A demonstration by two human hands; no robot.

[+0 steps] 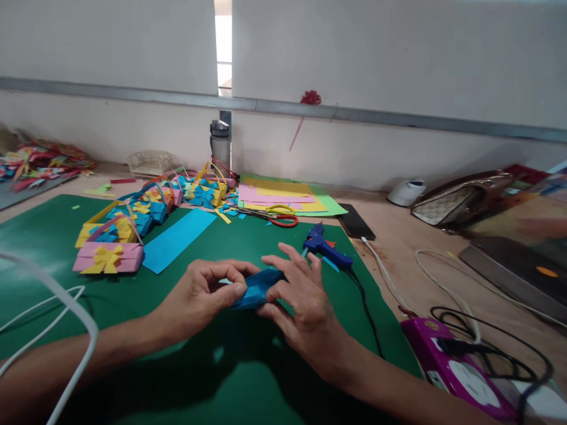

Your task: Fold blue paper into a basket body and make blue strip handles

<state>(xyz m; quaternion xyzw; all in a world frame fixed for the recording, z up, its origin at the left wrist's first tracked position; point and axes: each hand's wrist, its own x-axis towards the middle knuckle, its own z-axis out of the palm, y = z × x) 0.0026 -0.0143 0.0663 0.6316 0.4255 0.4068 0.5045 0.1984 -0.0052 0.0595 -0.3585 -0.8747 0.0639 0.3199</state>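
Observation:
A folded piece of blue paper (256, 289), shaped like a small open box, is held above the green mat (230, 383). My left hand (206, 295) pinches its left end between thumb and fingers. At the other end my right hand (301, 295) grips it with thumb and index finger, while its other fingers are raised. The inside of the fold is partly hidden by my fingers. Beyond my hands lies a flat blue paper strip (179, 239). To its left stands a pink paper basket (109, 258) with a yellow bow, at the front of a row of several coloured baskets.
A blue glue gun (325, 247) lies right of my hands, its cord trailing forward. Scissors (283, 219) rest before stacked coloured paper (283, 195). At the right are a phone (355, 221) and a purple power strip (456, 366). A white cable (80, 313) arches at left.

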